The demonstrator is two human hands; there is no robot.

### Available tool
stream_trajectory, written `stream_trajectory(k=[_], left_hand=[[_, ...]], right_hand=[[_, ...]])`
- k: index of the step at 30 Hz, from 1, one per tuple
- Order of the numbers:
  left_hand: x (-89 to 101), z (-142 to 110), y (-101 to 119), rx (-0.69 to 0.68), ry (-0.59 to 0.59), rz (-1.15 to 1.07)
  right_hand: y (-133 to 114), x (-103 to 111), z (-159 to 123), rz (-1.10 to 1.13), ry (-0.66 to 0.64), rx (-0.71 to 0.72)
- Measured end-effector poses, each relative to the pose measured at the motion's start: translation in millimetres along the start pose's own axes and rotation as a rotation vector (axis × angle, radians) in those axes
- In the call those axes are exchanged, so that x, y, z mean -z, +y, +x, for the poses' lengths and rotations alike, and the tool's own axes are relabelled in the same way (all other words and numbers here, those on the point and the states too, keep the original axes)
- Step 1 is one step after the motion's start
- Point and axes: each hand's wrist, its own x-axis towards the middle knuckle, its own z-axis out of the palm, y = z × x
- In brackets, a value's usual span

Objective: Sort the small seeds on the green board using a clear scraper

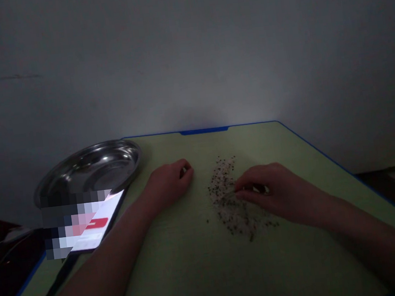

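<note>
Dim grey wall [188,63] rises behind your pale green table [183,273], whose blue edging [321,150] runs round the top and widens into a short strip at the middle of the far side. At the far left, low beside the table, you have a thin white cord [10,243] against a dark background. Next comes a wide, shiny metal basin [88,165] at the table's left side, and just in front of it your phone [113,207], its screen lit with a red patch, partly blurred out by large square blocks. Your left forearm passes close beside the phone, and your left hand [169,182] rests between the basin and the grains, fingers curled in together with the thumb against them; whether they enclose anything is hidden. Right of it, near the middle of the table, lie the grains [224,178], pale ones mixed with dark, thicker toward the far end and scattered more loosely nearer you. One dark seed [208,221] sits apart on their left. Your right hand [273,189] is at their right side, thumb and forefinger nearly meeting at the grains; you cannot tell whether they grip anything.
</note>
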Motion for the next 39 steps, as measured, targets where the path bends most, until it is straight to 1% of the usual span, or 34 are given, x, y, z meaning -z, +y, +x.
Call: stream_trajectory(k=[3, 7, 9, 11, 12, 13, 15, 18, 19, 21, 24, 25, 28, 31, 33, 35, 37, 39], left_hand=[[-0.9, -0.2, -1.0, 0.003, 0.003, -0.002], [0.2, -3.9, 2.7, -0.009, 0.020, -0.030], [5.4, -7.5, 7.7, -0.050, 0.062, -0.017], [15.6, -12.3, 13.7, -0.052, 0.127, 0.069], [22.7, -15.3, 16.4, -0.019, 0.158, 0.122], [30.8, -18.7, 18.4, 0.042, 0.181, 0.173], [49.1, -27.2, 19.5, 0.193, 0.214, 0.264], [73.9, -43.4, 11.2, 0.351, 0.202, 0.391], [79.8, -49.3, 5.9, 0.371, 0.192, 0.431], [87.4, -60.7, -6.5, 0.391, 0.124, 0.467], [91.3, -73.0, -24.2, 0.424, 0.012, 0.498], [92.3, -75.3, -28.8, 0.421, -0.025, 0.504], [98.8, -77.4, -38.1, 0.391, -0.030, 0.591], [108.8, -77.1, -41.5, 0.381, -0.001, 0.610], [111.4, -77.8, -40.9, 0.351, 0.026, 0.624], [107.3, -79.1, -38.9, 0.294, 0.042, 0.647], [97.0, -80.3, -36.6, 0.223, 0.037, 0.648], [84.7, -81.5, -34.6, 0.182, 0.041, 0.639]], right_hand=[[-0.9, 2.9, -2.4, 0.028, 0.005, -0.001], [2.0, 1.0, -6.4, 0.059, -0.090, 0.001], [5.2, -0.7, -7.5, 0.034, -0.100, 0.006], [9.3, -1.2, -7.7, 0.021, -0.083, 0.007], [11.5, -0.9, -7.5, 0.021, -0.069, 0.007], [13.5, -0.5, -7.2, 0.023, -0.054, 0.010], [17.5, 0.8, -6.6, 0.028, -0.027, 0.032], [23.6, 2.1, -6.3, 0.034, 0.013, 0.082], [25.6, 2.2, -6.4, 0.035, 0.025, 0.093], [29.3, 2.1, -6.6, 0.033, 0.048, 0.103], [32.6, 2.0, -6.2, 0.019, 0.049, 0.105], [33.3, 2.2, -5.9, 0.017, 0.048, 0.106], [35.1, 4.3, -4.1, 0.021, 0.051, 0.102], [38.2, 7.5, -2.4, 0.032, 0.065, 0.081], [40.8, 9.1, -1.6, 0.031, 0.068, 0.062], [43.2, 9.8, -1.1, 0.024, 0.063, 0.041], [45.0, 9.8, -0.9, 0.020, 0.053, 0.028], [45.9, 9.8, -0.6, 0.015, 0.043, 0.025]])
